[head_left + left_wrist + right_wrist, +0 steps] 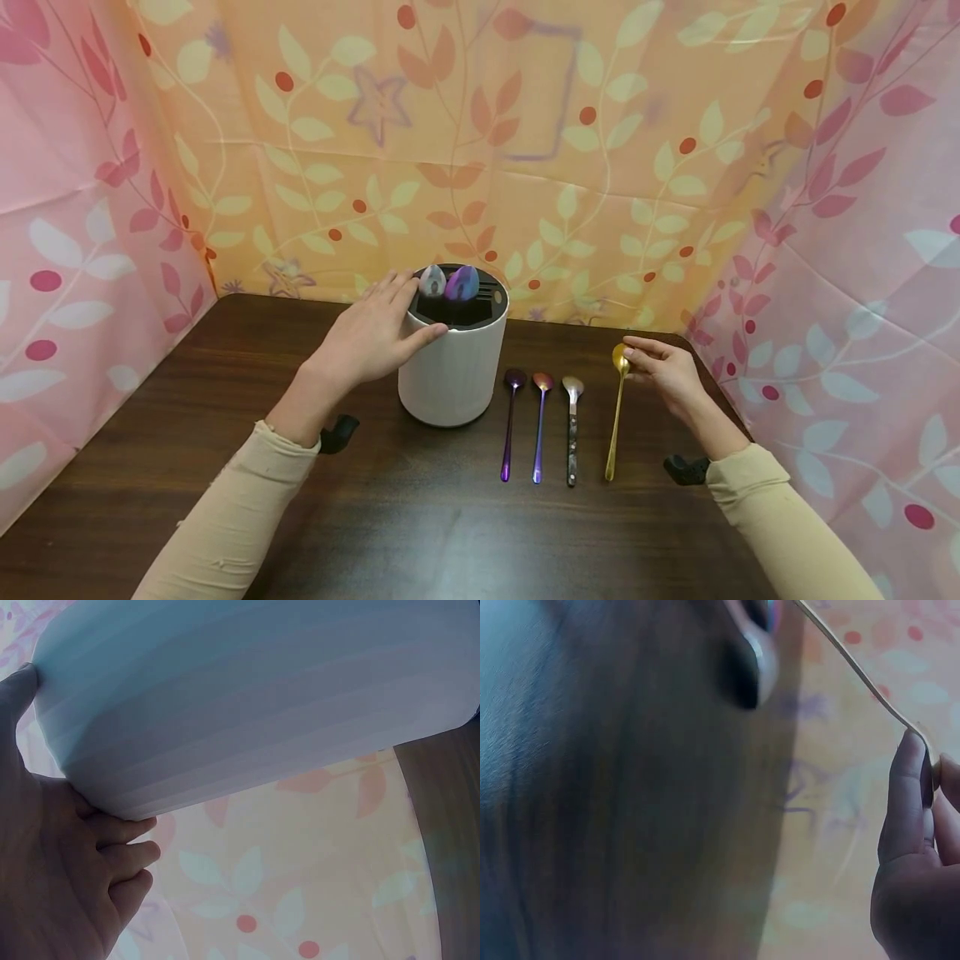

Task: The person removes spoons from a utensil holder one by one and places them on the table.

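Observation:
At the right, my right hand (663, 375) pinches a gold long-handled spoon (617, 417) by its bowl, between thumb and fingers. In the right wrist view the gold spoon (855, 667) slants up from the fingertips. Whether its handle end touches the table I cannot tell. My left hand (375, 329) rests against the rim and side of a white round utensil holder (450, 379), thumb and fingers spread. The left wrist view shows the holder's white wall (247, 705) beside that hand. Two spoon heads, one silver (432, 282) and one purple-blue (462, 283), stick up from the holder's black slotted top.
Left of the gold spoon, three spoons lie side by side on the dark wooden table (420, 517): a dark purple one (507, 433), a rainbow one (538, 429) and one with a speckled handle (572, 442). Patterned cloth (465, 167) hangs behind and at both sides.

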The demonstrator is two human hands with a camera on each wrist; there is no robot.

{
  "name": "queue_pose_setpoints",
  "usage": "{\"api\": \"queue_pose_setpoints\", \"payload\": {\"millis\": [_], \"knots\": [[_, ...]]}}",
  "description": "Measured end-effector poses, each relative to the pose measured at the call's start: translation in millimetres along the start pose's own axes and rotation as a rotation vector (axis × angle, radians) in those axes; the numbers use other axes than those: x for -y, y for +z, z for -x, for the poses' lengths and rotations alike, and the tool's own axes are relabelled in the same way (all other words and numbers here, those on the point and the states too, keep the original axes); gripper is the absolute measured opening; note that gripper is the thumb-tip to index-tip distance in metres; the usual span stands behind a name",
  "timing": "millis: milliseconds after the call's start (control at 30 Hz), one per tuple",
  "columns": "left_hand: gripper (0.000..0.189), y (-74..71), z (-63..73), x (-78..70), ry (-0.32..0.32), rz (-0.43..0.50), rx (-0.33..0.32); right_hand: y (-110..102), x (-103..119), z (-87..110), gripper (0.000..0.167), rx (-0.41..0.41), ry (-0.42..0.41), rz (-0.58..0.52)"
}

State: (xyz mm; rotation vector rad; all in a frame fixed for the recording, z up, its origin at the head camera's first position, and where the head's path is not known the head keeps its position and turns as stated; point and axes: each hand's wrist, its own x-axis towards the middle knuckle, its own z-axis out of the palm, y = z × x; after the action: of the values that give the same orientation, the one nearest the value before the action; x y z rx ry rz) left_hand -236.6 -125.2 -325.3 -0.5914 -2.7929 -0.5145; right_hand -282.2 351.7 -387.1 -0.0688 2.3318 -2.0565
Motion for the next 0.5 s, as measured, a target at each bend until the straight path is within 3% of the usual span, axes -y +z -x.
{"api": "queue_pose_setpoints", "payload": {"millis": [167, 500], "knots": [[0.103, 0.5, 0.9, 0.0, -0.002, 0.000, 0.005, -0.6, -15.5, -5.6, 0.054, -0.002, 0.057, 0.041], [0.105, 1.0, 1.2, -0.2, -0.002, 0.001, 0.002, 3.0, -32.7, -15.2, 0.058, 0.014, 0.144, 0.009]]}}
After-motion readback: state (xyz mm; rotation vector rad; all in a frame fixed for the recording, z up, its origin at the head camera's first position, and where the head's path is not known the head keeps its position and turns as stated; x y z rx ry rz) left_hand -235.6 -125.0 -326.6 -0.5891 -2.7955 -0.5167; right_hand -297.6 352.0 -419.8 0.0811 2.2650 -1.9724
